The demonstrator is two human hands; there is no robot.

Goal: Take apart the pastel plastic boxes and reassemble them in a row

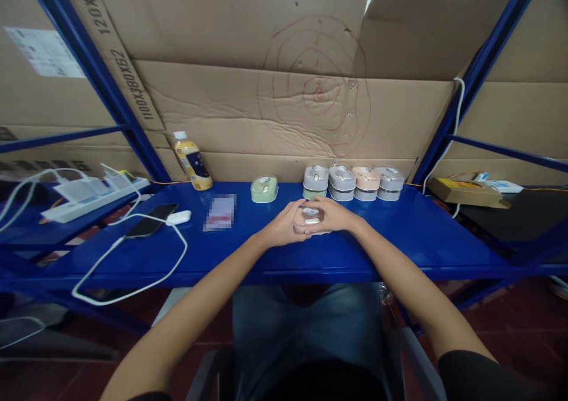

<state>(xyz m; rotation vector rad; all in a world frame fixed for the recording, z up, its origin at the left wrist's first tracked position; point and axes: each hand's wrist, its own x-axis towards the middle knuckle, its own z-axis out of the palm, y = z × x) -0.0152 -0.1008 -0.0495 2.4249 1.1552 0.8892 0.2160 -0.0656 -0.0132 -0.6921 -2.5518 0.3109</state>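
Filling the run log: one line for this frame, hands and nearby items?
left hand: on mouse | right hand: on mouse | behind: stacked mice, green mouse | surface: blue shelf

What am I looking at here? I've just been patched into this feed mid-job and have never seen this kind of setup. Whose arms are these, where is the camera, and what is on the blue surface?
There is no machine: the single picture comes from a camera worn on a person's head, looking forward and down, so both arms are the wearer's own. The left hand and right hand meet over a small rounded device on the blue shelf, cupping it from both sides.

Behind the hands stand stacked devices of the same kind in a row, grey and peach, with a green one alone to the left. Further left are a yellow bottle, a blurred-out card, a dark phone with a white cable, and a white power strip. Flattened cardboard lines the back.
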